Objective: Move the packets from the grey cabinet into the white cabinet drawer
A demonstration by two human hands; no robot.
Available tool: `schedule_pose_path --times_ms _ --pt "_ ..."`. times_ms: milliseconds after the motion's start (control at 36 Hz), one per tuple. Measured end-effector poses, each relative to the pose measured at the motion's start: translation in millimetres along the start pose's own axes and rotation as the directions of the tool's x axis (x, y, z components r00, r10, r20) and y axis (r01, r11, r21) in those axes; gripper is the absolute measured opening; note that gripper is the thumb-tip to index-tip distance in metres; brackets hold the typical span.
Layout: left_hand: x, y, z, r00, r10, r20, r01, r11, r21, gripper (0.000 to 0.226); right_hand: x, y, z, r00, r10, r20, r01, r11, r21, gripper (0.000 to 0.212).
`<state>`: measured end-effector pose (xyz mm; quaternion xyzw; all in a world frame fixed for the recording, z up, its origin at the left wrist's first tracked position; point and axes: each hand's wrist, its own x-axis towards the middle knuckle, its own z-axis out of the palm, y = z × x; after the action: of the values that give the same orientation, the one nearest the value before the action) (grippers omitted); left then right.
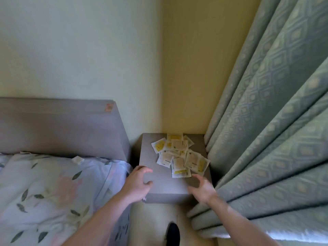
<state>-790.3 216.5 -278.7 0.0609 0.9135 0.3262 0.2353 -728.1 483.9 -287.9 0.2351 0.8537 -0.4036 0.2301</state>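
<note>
A loose pile of several white and yellow packets (179, 155) lies on top of the grey cabinet (166, 194), towards its back and right side. My left hand (137, 183) hovers over the cabinet's front left corner, fingers spread and loosely curved, holding nothing. My right hand (202, 188) is over the front right part, just in front of the nearest packet, fingers spread and empty. Both hands are a little blurred. The white cabinet is not in view.
A bed with a leaf-patterned duvet (44, 189) and a grey headboard (62, 126) stands close on the left. A heavy green curtain (266, 139) hangs against the cabinet's right side. A dark foot (173, 235) stands on the pale floor below.
</note>
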Motion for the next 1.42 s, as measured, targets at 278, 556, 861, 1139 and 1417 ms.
schedule_pose_path --times_ms 278,556,861,1139,1417 --pt "147 -46 69 0.993 -0.108 0.056 0.108 0.994 0.003 0.041 155 35 8 0.991 0.102 -0.083 -0.094 0.991 0.092 0.056" --pt "227 -99 142 0.997 -0.032 0.072 0.026 0.996 0.084 0.043 297 99 44 0.953 0.151 -0.263 -0.144 0.989 0.046 0.089" --pt "286 -95 160 0.992 -0.11 -0.064 0.117 0.986 0.118 0.049 335 84 64 0.85 0.316 -0.422 -0.3 0.948 0.106 0.078" --pt "320 -85 192 0.941 -0.277 -0.196 0.3 0.948 0.104 0.076 296 92 63 0.86 0.321 -0.397 -0.138 0.895 0.425 0.02" --pt "312 -97 193 0.931 -0.324 -0.17 0.315 0.946 -0.079 0.022 315 125 41 0.815 0.489 -0.311 -0.347 0.841 0.415 0.035"
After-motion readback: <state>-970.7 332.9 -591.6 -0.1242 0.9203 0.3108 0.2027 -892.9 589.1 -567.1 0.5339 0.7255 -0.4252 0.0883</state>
